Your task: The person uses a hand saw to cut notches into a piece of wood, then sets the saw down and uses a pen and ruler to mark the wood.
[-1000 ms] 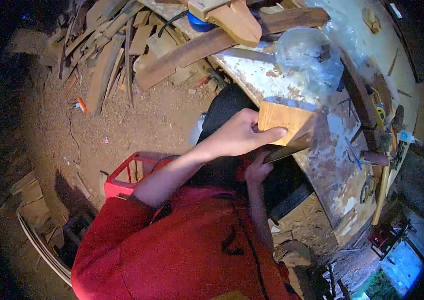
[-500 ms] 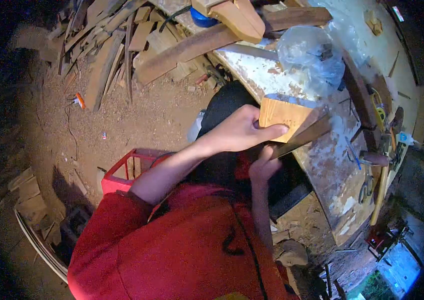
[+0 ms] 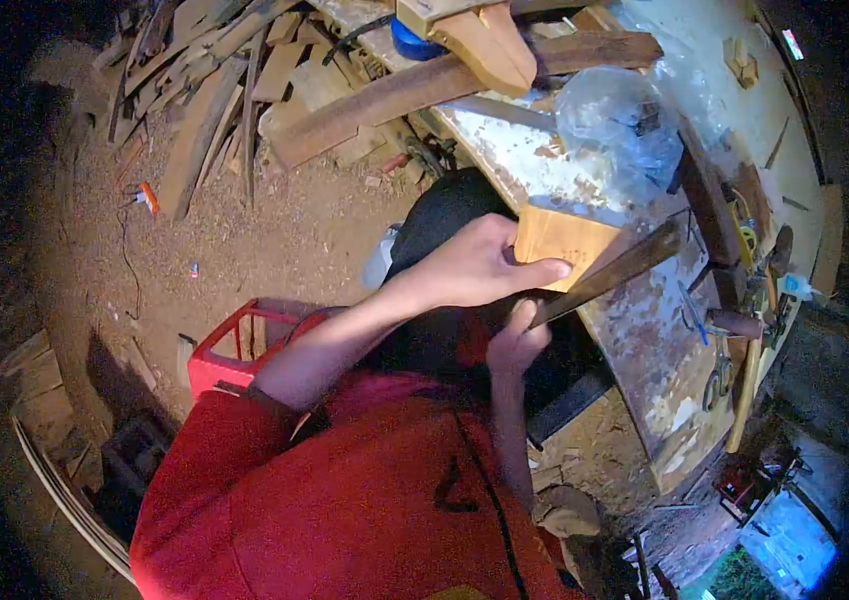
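My left hand (image 3: pixel 475 265) grips a light wooden block (image 3: pixel 560 245), held against the near edge of the paint-worn workbench (image 3: pixel 645 340). The thumb lies across the block's lower face. Just below it, my right hand (image 3: pixel 517 340) is closed around the handle end of a long dark tool (image 3: pixel 610 270). The tool slants up to the right under the block, and its tip reaches out over the bench top. Both arms come out of red sleeves.
A clear plastic bag (image 3: pixel 625 120) and a long dark plank (image 3: pixel 445 85) lie on the bench behind the block. Hand tools (image 3: pixel 745 300) are scattered at the right. A heap of wood offcuts (image 3: pixel 205 90) and a red crate (image 3: pixel 235 350) stand on the sawdust floor.
The dark tool has slid forward and up to the right along the block's lower edge, so more of it shows over the bench. My left hand keeps its grip on the block.
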A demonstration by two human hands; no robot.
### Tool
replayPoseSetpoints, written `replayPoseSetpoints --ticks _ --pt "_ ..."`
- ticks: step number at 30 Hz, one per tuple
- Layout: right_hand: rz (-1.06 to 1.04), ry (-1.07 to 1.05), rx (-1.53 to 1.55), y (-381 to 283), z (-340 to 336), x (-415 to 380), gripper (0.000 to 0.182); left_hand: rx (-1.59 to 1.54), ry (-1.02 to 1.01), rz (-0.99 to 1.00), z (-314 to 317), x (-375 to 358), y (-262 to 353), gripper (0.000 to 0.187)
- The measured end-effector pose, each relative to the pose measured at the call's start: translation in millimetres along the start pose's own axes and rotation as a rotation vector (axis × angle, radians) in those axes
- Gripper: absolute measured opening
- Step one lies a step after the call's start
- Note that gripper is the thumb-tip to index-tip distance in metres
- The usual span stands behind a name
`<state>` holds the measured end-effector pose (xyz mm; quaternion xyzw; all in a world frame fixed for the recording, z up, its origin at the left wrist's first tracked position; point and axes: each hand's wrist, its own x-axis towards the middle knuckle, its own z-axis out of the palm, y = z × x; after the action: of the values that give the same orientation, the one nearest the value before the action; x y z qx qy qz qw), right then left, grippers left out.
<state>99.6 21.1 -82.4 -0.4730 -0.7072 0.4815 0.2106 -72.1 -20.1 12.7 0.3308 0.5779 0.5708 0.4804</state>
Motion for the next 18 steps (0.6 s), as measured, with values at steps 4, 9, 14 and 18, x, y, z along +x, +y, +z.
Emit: replayPoseSetpoints --ticks 4,9,14,18 --pt "-0.239 0.242 -0.096 65 13 1 0.038 0.123 0.009 0.083 0 -1 -3 0.035" --pt "0.000 0.040 -0.071 47 -5 -10 0.039 0.282 0.126 0.225 5 -6 7 0.037" --pt "-0.165 0.209 0.073 57 18 -1 0.042 0.338 0.183 0.274 9 -7 10 0.038" --pt "-0.197 0.071 0.083 25 0 10 0.039 0.353 0.162 0.249 10 -11 8 0.038"
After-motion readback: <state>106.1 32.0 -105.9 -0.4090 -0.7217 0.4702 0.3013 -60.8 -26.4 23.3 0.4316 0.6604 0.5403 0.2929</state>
